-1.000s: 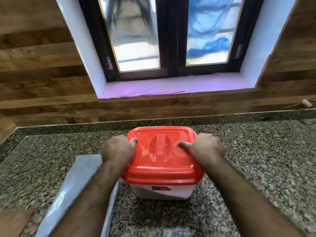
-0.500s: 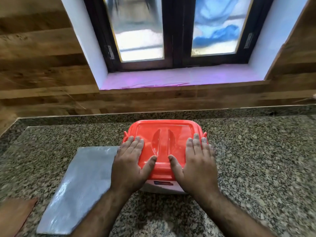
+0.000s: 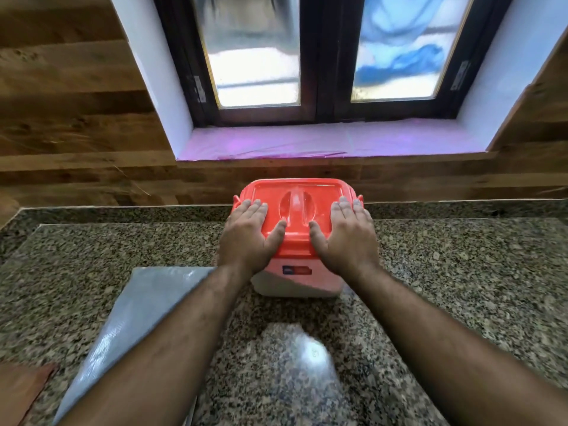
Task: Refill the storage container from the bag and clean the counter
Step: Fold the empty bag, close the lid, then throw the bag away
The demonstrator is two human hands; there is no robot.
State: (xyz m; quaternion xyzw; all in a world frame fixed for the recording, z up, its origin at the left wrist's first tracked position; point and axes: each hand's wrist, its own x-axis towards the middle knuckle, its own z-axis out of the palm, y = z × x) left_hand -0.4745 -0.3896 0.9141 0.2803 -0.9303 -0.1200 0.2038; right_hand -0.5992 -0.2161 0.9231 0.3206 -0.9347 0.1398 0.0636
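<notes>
Granite counter (image 3: 461,287) runs up to a wood-panelled wall under a window, and your container (image 3: 295,278) stands on it near that wall, its red lid (image 3: 295,207) seated on top. Your left hand (image 3: 249,238) and right hand (image 3: 347,238) lie flat on the lid, fingers straight, one either side of its moulded handle, pressing rather than gripping. Judging by the closed lid and the flat grey bag (image 3: 135,315) just left of the container, the refill looks done; bag removal and wiping remain.
</notes>
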